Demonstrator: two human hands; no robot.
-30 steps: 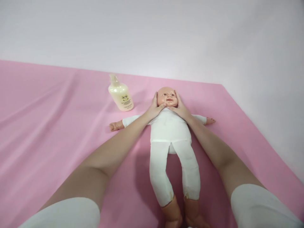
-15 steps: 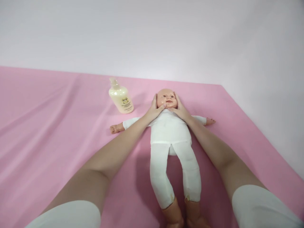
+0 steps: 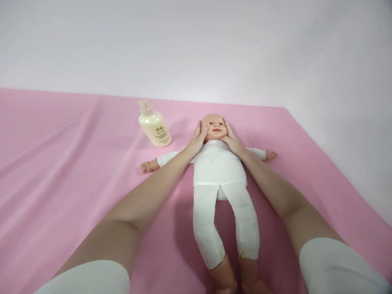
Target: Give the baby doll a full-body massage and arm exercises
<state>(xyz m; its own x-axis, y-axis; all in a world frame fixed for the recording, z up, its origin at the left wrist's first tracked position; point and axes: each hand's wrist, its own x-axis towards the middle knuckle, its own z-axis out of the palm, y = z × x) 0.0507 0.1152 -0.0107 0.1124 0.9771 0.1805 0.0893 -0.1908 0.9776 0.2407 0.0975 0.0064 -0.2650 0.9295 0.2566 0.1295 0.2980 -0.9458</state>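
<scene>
Head view puts the doll on its back at mid-frame, on the pink sheet. Your left hand and right hand lie open, cupping its cheeks. A cream lotion bottle stands upper left of its head.

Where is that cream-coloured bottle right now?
In the head view, the bottle stands on the pink sheet at upper centre-left, just left of the doll's head and beyond the left hand.

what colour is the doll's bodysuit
White, clearest in the head view: the doll's bodysuit.
</scene>
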